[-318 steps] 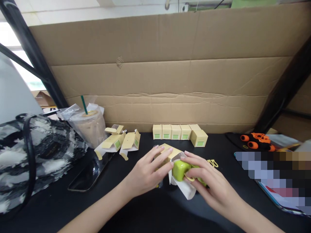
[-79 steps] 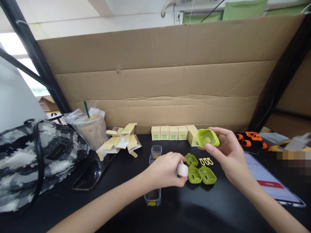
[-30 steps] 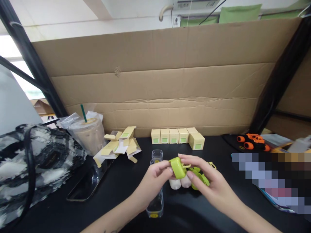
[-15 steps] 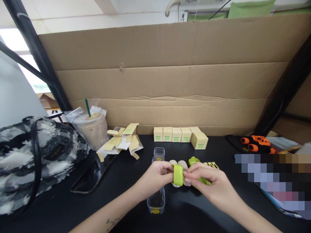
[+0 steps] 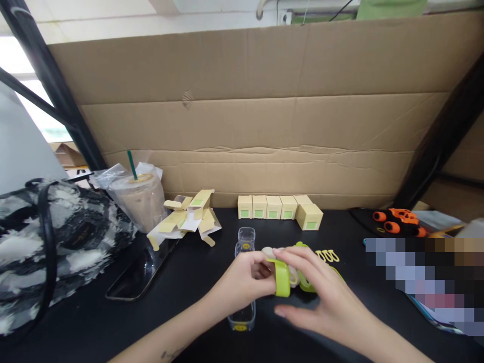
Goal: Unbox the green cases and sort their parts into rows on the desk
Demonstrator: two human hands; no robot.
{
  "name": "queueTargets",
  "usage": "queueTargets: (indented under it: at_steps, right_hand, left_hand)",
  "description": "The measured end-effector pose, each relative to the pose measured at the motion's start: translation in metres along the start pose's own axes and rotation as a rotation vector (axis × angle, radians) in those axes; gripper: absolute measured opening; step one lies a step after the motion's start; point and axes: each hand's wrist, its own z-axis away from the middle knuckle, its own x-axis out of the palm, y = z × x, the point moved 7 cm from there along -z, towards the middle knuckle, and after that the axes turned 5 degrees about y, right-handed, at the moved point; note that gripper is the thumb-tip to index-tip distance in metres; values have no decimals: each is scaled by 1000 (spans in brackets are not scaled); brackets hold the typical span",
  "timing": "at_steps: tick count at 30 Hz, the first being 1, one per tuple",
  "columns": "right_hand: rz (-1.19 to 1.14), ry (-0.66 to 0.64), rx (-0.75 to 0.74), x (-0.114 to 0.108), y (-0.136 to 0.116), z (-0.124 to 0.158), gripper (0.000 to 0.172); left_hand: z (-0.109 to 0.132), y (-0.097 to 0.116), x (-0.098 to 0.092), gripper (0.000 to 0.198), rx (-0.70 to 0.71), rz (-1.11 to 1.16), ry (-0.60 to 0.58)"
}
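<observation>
A lime-green rounded plastic piece (image 5: 283,280) is pinched between the thumb and fingers of my left hand (image 5: 254,276), above the middle of the black table. My right hand (image 5: 317,282) is beside it with thumb and fingers apart; its fingertips reach over the piece, and I cannot tell whether they touch it. Behind the hands lie a whitish rounded part (image 5: 267,251) and more lime-green parts (image 5: 307,283), partly covered by my fingers. Pale yellow rings (image 5: 328,256) rest farther right. Clear plastic cases (image 5: 242,318) with yellow smiley stickers lie around and partly under my left wrist.
Several small yellow boxes (image 5: 274,207) stand along the cardboard wall (image 5: 264,121). Torn cartons (image 5: 189,217), a phone (image 5: 141,272), a bagged drink cup (image 5: 139,196) and a furry bag (image 5: 83,237) are at left. An orange-and-black toy car (image 5: 399,222) sits at right.
My right hand has gone from a pinch against the green piece to spread fingers. My left hand has shifted slightly right with the piece. The camera view has moved a little.
</observation>
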Motion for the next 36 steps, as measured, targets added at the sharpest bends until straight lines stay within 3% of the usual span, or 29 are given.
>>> queueTargets:
  at_steps: [4,10,14,19,24,28,32,36]
  right_hand:
    - [58,-20,-85,5,-9,-1,54]
    - [-71,-29,7,3,-5,-2,49]
    - [-125,36,158,-10,17,-4,42]
    - [-155,87,336,-28,67,-24,47]
    - [-140,-59,356,-8,114,-49,35]
    - [-111,-140,370,18,139,-50,30]
    - [-85,-188,337,34,144,-42,23]
    - [-57,-159,280,29,132,-40,34]
  left_hand:
    - [1,-9,4,13,-7,-58,0]
    - [1,-13,4,13,-30,-154,18]
    - [-2,-1,-12,11,47,-254,122]
    - [-9,10,-35,13,110,-292,204]
    - [-12,11,-43,14,133,-331,227]
    - [-12,13,-42,13,146,-346,238]
    - [-11,15,-41,12,148,-351,232]
    - [-9,15,-37,12,134,-347,212]
